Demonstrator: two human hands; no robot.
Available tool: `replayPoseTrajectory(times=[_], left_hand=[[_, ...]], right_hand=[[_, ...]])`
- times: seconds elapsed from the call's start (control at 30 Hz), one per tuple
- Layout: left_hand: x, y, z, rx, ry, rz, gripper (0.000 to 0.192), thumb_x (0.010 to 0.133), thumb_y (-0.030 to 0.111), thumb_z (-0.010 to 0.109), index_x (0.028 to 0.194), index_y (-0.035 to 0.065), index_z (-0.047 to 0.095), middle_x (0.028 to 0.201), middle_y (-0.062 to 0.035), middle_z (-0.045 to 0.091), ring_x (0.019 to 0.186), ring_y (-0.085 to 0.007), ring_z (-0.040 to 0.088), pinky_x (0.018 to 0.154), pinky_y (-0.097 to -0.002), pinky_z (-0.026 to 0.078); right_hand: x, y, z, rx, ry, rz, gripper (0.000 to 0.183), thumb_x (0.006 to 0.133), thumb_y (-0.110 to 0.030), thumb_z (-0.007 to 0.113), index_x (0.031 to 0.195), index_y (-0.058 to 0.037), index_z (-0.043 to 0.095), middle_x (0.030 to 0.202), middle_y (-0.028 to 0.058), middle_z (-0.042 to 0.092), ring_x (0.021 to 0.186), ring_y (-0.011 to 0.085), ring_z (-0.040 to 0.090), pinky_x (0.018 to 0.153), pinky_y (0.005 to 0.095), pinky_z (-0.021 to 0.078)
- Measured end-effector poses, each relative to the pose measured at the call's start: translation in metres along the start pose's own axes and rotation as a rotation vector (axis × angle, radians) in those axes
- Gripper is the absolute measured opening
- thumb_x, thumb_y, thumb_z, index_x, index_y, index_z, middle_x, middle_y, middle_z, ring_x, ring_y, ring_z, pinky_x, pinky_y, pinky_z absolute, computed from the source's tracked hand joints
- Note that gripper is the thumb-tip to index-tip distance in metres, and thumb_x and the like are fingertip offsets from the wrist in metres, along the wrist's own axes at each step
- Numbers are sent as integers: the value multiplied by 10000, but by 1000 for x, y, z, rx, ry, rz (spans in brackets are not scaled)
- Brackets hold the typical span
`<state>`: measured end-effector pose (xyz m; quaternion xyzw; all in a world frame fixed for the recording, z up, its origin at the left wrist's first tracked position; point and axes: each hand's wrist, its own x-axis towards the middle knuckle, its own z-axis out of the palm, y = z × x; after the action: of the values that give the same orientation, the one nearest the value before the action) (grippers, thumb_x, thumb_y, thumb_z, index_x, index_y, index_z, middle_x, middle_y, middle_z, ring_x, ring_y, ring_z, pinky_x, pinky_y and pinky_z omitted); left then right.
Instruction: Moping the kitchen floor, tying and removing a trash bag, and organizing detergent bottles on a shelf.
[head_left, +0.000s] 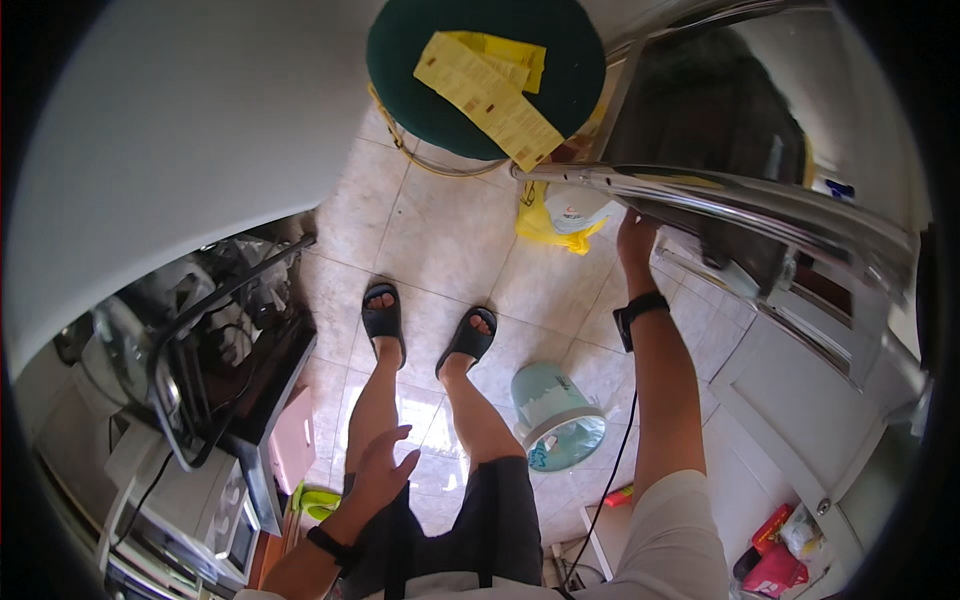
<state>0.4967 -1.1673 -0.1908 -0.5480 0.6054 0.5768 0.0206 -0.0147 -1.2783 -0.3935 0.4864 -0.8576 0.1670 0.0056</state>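
My left hand (381, 465) hovers over my left thigh with its fingers apart and nothing in it. My right arm stretches forward. My right hand (636, 238) is at the lower edge of a dark glossy panel (697, 105) with a chrome tubular frame (720, 187). The panel's edge hides my fingertips, so a grip cannot be made out. Close to that hand, a yellow plastic bag (551, 232) and a white bag with print (577, 206) are on the floor. Ahead stands a round dark green stool (397, 90), with yellow printed paper strips (487, 97) on its seat.
A pale green bin (551, 394) with a liner stands right of my legs. Leftward are a black metal rack (225, 292), a pink board (292, 431) and a white appliance with knobs (217, 510). A black cable (619, 472) hangs below my right arm. Red packages (776, 570) lie lower right.
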Motion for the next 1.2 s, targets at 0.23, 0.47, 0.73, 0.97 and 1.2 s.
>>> replayPoseTrajectory(times=[0.23,0.47,0.73,0.97,1.2], left_hand=[[88,15,13,-384,-268,-221,412,819,92,615,1203,47,475,1067,-78,591,998,-156,566,821,-281,449],[207,32,39,-495,-323,-51,392,851,121,586,1208,42,443,1062,-97,589,984,-161,576,826,-273,459],[302,40,30,-669,-258,-30,416,844,95,580,1214,18,406,934,-91,603,838,-126,590,755,-265,472],[350,63,28,-677,-185,59,447,852,124,575,1229,22,357,978,-125,595,939,-158,565,776,-282,445],[367,88,44,-415,-174,194,582,852,238,579,1328,93,278,1215,-143,469,1132,-213,460,876,-345,386]], right_hand=[[41,49,70,-392,-444,157,430,917,-300,415,1260,-41,418,1280,230,404,1201,330,357,1033,431,222],[2,57,111,-31,-309,196,415,914,-301,428,1239,-43,432,1251,218,424,1167,313,382,1000,417,254],[25,65,91,479,-115,396,398,910,-302,444,1216,-46,447,1219,205,447,1129,293,411,962,402,291],[-9,51,77,821,-30,518,384,907,-303,457,1195,-49,461,1191,193,466,1096,275,437,928,388,323],[-46,38,68,1015,24,605,370,903,-303,471,1174,-52,474,1163,181,486,1062,258,462,895,375,355]])
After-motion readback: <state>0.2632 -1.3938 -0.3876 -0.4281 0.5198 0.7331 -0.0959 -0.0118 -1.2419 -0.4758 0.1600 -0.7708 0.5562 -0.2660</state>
